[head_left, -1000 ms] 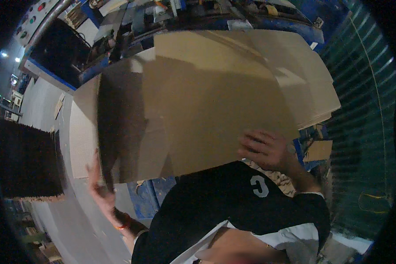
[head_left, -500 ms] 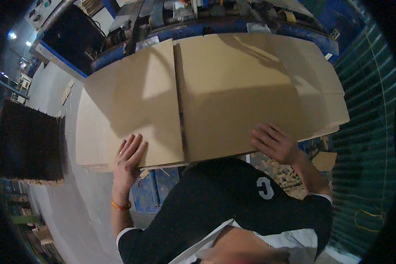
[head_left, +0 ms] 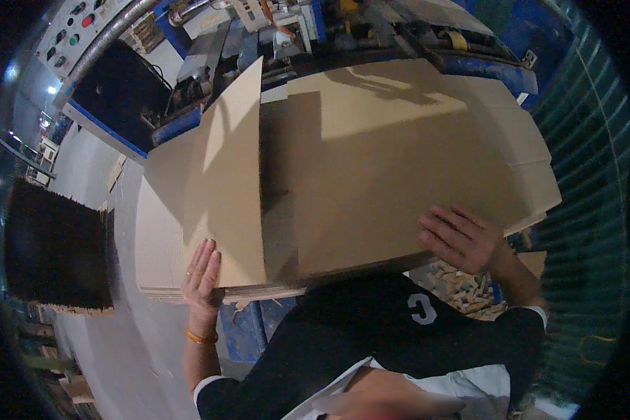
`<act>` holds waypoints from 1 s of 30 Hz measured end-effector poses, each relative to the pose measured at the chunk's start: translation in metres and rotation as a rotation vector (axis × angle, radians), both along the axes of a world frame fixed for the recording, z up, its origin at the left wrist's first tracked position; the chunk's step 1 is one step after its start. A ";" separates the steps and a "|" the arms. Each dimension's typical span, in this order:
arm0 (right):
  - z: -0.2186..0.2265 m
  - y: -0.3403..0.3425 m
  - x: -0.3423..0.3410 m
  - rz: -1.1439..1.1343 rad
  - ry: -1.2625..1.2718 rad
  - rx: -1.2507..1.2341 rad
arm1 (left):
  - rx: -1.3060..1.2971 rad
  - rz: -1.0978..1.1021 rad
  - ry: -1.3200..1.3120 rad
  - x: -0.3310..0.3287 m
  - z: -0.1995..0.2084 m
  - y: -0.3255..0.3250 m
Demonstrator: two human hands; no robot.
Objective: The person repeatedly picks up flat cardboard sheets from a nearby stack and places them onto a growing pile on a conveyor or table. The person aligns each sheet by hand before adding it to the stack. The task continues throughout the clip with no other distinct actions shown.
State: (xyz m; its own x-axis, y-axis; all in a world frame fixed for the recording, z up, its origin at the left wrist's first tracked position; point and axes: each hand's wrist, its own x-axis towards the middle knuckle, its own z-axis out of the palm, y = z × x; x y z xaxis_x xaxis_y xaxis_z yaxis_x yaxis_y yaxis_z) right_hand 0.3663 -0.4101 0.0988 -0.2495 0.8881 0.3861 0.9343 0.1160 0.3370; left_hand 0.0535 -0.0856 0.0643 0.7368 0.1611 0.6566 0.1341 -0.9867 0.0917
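A flat brown cardboard sheet lies across the stack before me, its left panel tilted up along the middle gap and its right panel lying lower. My left hand rests with straight fingers on the left panel near its front edge; the thumb is hidden. Over the front part of the right panel, my right hand has its fingers spread, palm down, slightly blurred. Whether it touches the board I cannot tell. Under the left panel show the stacked cardboard edges.
A blue machine with rollers and straps stands behind the stack. Its control panel is at the far left. A dark stack sits on the floor at left, a green corrugated wall at right. Cardboard scraps lie below my right arm.
The left panel has risen and tilted leftward, widening the middle gap. My right hand has shifted right; my left hand stays by the panel's front edge. The view has moved slightly.
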 end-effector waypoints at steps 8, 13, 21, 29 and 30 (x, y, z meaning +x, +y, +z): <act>-0.021 -0.001 0.037 -0.013 0.094 0.012 | -0.153 0.017 0.067 0.029 -0.013 0.005; -0.077 0.047 0.104 -0.044 -0.037 -0.045 | -0.264 -0.015 0.149 0.082 -0.025 0.052; -0.084 0.139 0.167 -0.477 0.513 -0.100 | 0.023 0.169 0.182 0.198 -0.048 0.126; -0.071 0.047 0.136 -0.877 0.595 -0.027 | 0.093 0.485 -0.131 0.092 -0.053 0.118; -0.072 0.016 0.129 -0.943 0.663 0.091 | -0.095 0.586 -0.188 0.049 -0.052 0.119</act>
State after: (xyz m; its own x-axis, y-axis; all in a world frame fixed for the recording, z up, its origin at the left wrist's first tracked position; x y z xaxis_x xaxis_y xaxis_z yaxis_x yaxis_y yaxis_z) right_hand 0.4956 -0.3936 0.0270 0.7734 0.5756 0.2655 0.6332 -0.7213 -0.2806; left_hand 0.1021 0.0333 0.0126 0.3816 0.5677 0.7295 0.6242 -0.7404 0.2496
